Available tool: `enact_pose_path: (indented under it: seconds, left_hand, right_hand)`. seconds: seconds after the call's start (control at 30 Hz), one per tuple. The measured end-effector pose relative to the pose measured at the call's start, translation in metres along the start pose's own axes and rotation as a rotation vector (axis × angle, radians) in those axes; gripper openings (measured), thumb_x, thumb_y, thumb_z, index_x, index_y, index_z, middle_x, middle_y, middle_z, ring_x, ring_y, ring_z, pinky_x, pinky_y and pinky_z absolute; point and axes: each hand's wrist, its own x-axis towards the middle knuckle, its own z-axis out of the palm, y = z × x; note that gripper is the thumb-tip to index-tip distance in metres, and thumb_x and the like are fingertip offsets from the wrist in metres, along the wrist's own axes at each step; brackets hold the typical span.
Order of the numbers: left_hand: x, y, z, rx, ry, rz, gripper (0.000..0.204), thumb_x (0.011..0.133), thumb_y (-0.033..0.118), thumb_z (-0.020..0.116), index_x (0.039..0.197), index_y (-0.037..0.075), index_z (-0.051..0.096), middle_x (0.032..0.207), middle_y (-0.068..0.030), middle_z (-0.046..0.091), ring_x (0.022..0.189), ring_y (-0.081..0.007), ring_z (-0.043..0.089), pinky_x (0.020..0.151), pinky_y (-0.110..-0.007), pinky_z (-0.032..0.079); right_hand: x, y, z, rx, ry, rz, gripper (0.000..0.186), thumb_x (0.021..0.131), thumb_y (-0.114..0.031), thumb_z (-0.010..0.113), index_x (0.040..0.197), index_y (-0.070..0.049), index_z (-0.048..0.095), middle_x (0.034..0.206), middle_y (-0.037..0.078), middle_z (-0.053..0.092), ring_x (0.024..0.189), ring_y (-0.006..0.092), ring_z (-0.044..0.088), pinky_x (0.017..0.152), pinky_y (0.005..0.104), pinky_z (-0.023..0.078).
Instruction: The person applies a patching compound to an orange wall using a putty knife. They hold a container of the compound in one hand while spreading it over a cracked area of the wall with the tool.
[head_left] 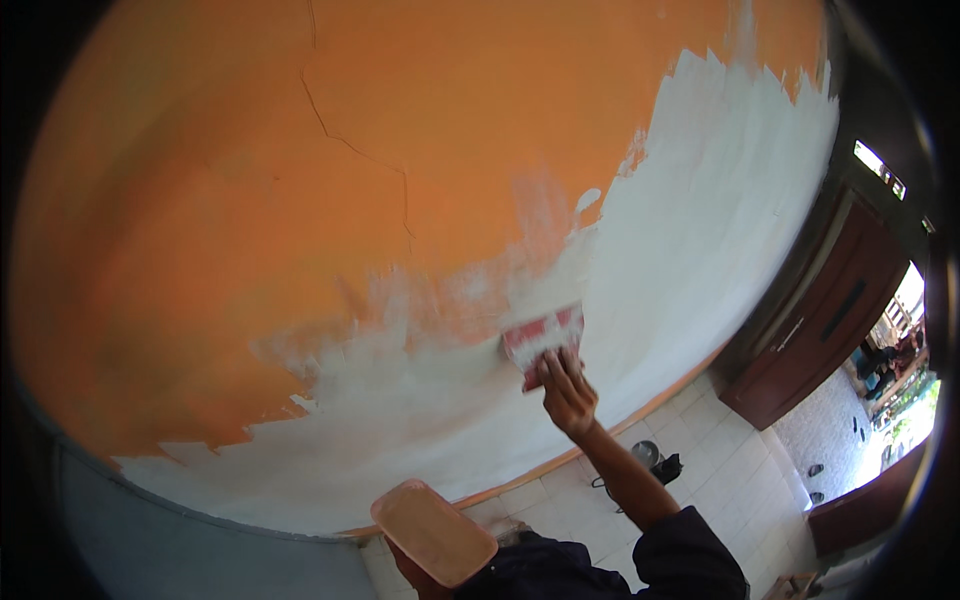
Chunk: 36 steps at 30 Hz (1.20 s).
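My right hand (569,392) grips a red putty spreader (545,334) smeared with white, its wide edge against the wall. White coating (690,220) covers the wall's right side and lower part. Bare orange paint (450,120) shows above and to the left, with thin streaky white where the two meet. Below, at the lower edge of the view, my left hand (408,568) holds a shallow tan rectangular tray (435,530) from beneath. Most of that hand's fingers are hidden by the tray.
A long crack (355,147) runs down the orange wall. On the tiled floor (715,450) stand a round metal pot (645,455) and a dark object (670,466). At right, a brown door (830,310) stands open to daylight. A grey wall (200,535) adjoins at lower left.
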Motion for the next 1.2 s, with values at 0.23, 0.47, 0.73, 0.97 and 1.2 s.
enact_pose_path:
  seconds: [0.23,0.47,0.73,0.97,1.2]
  left_hand:
    - [-0.019,0.012,-0.036,-0.044,0.15,-0.137,0.067,0.101,0.061,0.037,0.153,0.019,0.037,0.153,-0.0071,0.045,0.136,-0.034,0.047,0.113,-0.059,0.036]
    - [-0.016,0.011,-0.004,-0.126,0.141,-0.18,0.067,0.101,0.06,0.039,0.154,0.019,0.037,0.155,-0.0065,0.042,0.14,-0.0327,0.042,0.115,-0.058,0.032]
    - [-0.01,0.005,-0.005,-0.036,0.154,-0.091,0.067,0.102,0.058,0.039,0.153,0.015,0.037,0.154,-0.0074,0.044,0.138,-0.0334,0.044,0.114,-0.056,0.035]
    - [-0.013,0.01,-0.03,0.077,0.14,-0.01,0.047,0.106,0.047,0.038,0.14,0.017,0.047,0.132,-0.0056,0.058,0.119,-0.0251,0.059,0.102,-0.045,0.049]
    - [-0.007,0.013,-0.034,0.127,0.155,-0.046,0.054,0.104,0.053,0.039,0.141,0.013,0.047,0.132,-0.0093,0.059,0.116,-0.0274,0.061,0.099,-0.046,0.05]
  right_hand:
    - [-0.09,-0.017,-0.062,0.022,-0.144,0.191,0.019,0.088,0.005,0.065,0.107,0.004,0.071,0.109,0.021,0.072,0.105,0.0362,0.071,0.087,0.0417,0.059]
    - [0.041,0.011,-0.066,-0.001,0.164,0.141,0.024,0.087,0.004,0.07,0.11,0.004,0.065,0.111,0.022,0.071,0.102,0.0374,0.072,0.079,0.0401,0.062]
    - [0.057,-0.019,-0.063,0.119,0.307,0.163,0.021,0.081,0.004,0.073,0.101,0.006,0.067,0.094,0.018,0.067,0.085,0.0323,0.07,0.073,0.0374,0.061]
    - [0.038,-0.029,-0.037,0.2,0.23,-0.017,0.03,0.073,0.008,0.08,0.1,0.0,0.071,0.106,0.012,0.063,0.092,0.0305,0.069,0.074,0.0372,0.061]
    - [0.031,-0.034,0.005,0.211,0.14,-0.095,0.027,0.083,-0.002,0.072,0.11,0.0,0.071,0.119,0.02,0.067,0.109,0.0386,0.068,0.091,0.0455,0.059]
